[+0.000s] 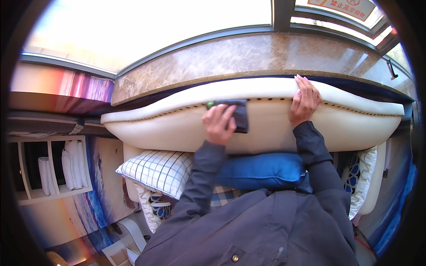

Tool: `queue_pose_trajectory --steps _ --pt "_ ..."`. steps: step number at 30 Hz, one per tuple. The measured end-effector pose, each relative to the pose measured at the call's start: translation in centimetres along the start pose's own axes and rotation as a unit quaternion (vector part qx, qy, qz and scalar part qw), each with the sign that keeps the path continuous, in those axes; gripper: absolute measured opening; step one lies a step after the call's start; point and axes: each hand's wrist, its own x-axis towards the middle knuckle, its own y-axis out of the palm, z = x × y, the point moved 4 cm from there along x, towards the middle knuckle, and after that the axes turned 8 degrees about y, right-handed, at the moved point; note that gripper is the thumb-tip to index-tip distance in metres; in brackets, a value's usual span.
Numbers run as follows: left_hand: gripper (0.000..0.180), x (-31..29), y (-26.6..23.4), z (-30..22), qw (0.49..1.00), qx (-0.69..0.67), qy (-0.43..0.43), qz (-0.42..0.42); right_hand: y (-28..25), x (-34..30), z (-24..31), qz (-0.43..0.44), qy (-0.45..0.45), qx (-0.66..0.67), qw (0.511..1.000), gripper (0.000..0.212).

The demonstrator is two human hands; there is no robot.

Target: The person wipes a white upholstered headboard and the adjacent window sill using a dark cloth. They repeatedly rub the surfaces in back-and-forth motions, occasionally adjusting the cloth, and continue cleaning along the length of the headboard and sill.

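A cream, nail-studded sofa back [266, 133] stretches across the middle, with white padding [213, 91] along its top. My left hand [218, 126] is closed around a dark, flat, roughly rectangular thing [241, 117], pressed against the sofa back just below the studs. A small green patch shows at its upper left; whether it is a folded cloth or a pad, I cannot make out. Farther right, my right hand [305, 101] lies over the padding with its fingers stretched toward the far edge, holding nothing. Motion slightly blurs the left hand.
Below the sofa back lie a white checked pillow [157, 170] and a blue cushion [264, 170]. Behind it runs a brown marble windowsill [213, 64] under a bright window [155, 31]. White shelves [55, 195] with rolled white items stand at left.
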Motion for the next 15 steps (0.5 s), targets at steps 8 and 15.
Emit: queue_pose_trajectory --steps 8,15 --pt "0.035 -4.7 -4.4 9.1 0.968 0.055 -0.203 -0.137 0.2 -0.3 -0.3 0.002 0.014 -0.001 1.000 0.037" --pt "0.039 1.8 0.5 -2.8 0.995 -0.025 -0.087 -0.034 0.2 -0.2 -0.2 0.003 0.012 0.005 1.000 0.036"
